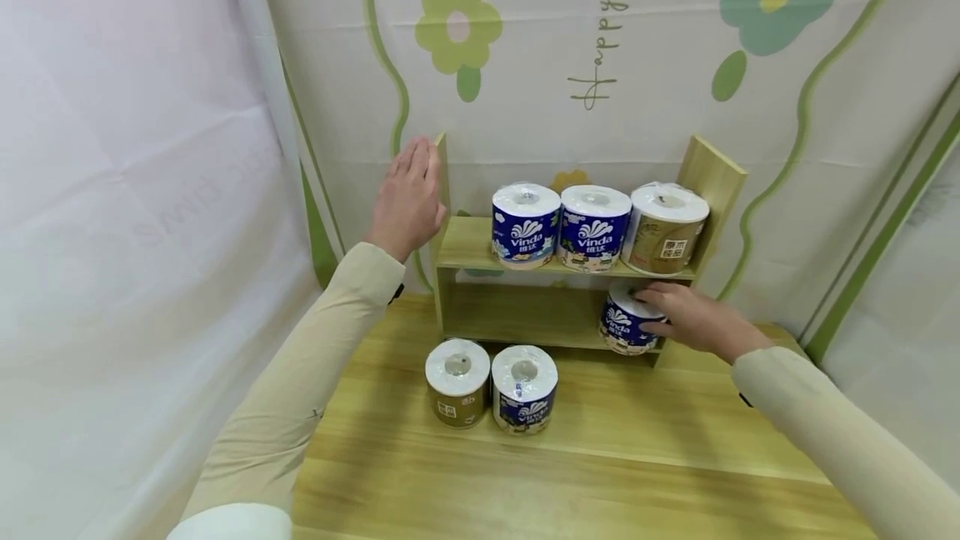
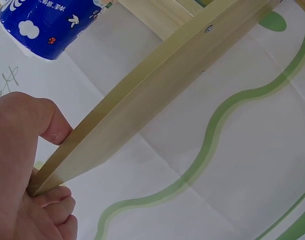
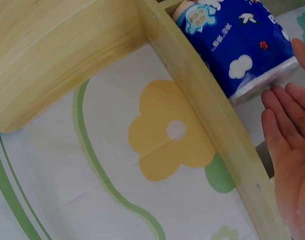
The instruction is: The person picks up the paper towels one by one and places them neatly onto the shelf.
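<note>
My left hand point(image 1: 408, 200) grips the left side panel point(image 2: 125, 105) of a small wooden two-tier shelf point(image 1: 525, 315), thumb on one face and fingers on the other. At the lower tier's right end, my right hand point(image 1: 697, 319) holds a blue Vinda toilet roll point(image 1: 621, 325) by its upper part, thumb at its side and fingertips at its white end point(image 3: 267, 82). This roll stands at the tier's front edge. Above it, two blue toilet rolls point(image 1: 525, 227) and a brown toilet roll point(image 1: 660, 240) stand side by side on the upper tier.
On the wooden table point(image 1: 480, 490) in front of the shelf stand another brown toilet roll point(image 1: 459, 407) and another blue toilet roll point(image 1: 525, 415). A printed flower cloth point(image 1: 525, 123) hangs behind, with a white curtain point(image 1: 150, 273) at the left.
</note>
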The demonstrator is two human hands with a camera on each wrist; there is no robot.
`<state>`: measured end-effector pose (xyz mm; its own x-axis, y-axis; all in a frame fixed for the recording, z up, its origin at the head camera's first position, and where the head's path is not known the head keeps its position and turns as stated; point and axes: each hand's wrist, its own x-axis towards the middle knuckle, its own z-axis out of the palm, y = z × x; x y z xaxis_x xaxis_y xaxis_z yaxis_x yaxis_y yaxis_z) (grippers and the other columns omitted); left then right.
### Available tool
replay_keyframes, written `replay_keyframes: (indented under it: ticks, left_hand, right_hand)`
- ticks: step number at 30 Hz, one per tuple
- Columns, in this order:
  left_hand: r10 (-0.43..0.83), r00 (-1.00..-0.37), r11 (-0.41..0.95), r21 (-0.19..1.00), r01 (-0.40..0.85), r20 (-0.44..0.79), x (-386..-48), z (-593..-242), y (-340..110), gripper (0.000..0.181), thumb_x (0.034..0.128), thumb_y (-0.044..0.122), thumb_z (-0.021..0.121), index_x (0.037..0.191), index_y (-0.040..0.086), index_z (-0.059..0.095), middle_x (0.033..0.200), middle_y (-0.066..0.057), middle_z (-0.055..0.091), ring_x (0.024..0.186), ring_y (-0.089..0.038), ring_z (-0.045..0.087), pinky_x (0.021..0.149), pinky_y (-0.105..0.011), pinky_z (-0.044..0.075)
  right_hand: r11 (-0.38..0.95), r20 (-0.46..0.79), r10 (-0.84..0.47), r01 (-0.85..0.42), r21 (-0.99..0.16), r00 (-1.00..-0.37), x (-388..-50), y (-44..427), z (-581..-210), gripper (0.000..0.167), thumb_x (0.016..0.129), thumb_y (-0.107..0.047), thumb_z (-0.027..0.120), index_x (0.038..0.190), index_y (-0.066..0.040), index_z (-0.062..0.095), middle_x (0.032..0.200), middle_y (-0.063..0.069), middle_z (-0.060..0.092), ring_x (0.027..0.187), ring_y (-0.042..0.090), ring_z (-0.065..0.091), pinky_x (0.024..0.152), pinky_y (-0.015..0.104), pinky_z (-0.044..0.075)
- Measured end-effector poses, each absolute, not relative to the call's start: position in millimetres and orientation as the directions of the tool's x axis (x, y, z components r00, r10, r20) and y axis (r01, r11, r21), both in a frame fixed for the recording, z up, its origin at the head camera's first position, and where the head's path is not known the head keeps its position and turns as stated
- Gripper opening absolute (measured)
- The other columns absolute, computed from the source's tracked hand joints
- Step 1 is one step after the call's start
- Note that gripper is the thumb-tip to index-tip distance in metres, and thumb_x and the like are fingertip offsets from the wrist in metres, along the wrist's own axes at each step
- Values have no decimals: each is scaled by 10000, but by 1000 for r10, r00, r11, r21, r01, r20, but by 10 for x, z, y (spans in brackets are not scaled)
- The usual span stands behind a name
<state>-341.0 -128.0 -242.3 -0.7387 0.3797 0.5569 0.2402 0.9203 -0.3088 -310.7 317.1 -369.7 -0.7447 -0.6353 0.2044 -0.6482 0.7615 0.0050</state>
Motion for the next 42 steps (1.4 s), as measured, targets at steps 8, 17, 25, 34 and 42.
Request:
replay_keyframes:
  ticks: [8, 17, 25, 34, 42]
  left_hand:
    - [370, -747, 923, -307, 231, 552, -3416, -2441, -1285, 688, 1025, 187, 533, 1580, -143, 296, 1670, -291, 355, 1598, -384, 323, 1333, -447, 282]
    - [371, -736, 924, -308, 229, 566, -3434, -2435, -1288, 670, 1023, 173, 509, 1574, -148, 302, 1660, -293, 370, 1590, -384, 341, 1330, -448, 289]
    - [373, -738, 922, -316, 225, 562, -3426, -2429, -1283, 672, 1018, 174, 522, 1571, -145, 312, 1654, -295, 378, 1585, -386, 347, 1331, -443, 289]
    - [374, -738, 922, -311, 230, 561, -3409, -2422, -1278, 670, 1014, 166, 524, 1568, -145, 313, 1652, -293, 379, 1586, -381, 346, 1334, -434, 280]
    - [375, -731, 922, -316, 226, 570, -3410, -2428, -1280, 661, 1018, 168, 524, 1564, -145, 323, 1645, -293, 391, 1579, -382, 361, 1324, -440, 304]
  right_hand:
    - [803, 211, -585, -596, 10, -783, -3177, 3054, -3788, 387, 980, -207, 749, 1215, 96, 701, 1140, 233, 729, 1006, 383, 726, 872, 544, 623]
    - [791, 261, -591, -611, 4, -763, -3257, 3041, -3848, 281, 949, -132, 772, 1130, 75, 713, 1017, 170, 741, 855, 261, 709, 733, 459, 612]
    - [789, 226, -593, -614, -28, -773, -3271, 3059, -3832, 274, 954, -103, 754, 1155, 77, 704, 1057, 187, 737, 918, 310, 722, 781, 487, 623]
    - [767, 212, -619, -640, -43, -756, -3269, 3136, -3818, 283, 950, -67, 748, 1192, 70, 698, 1125, 204, 739, 1018, 377, 724, 872, 541, 620]
    - [720, 227, -667, -692, -52, -710, -3266, 3214, -3798, 300, 930, -12, 747, 1212, 79, 707, 1157, 224, 749, 1055, 404, 730, 906, 551, 622]
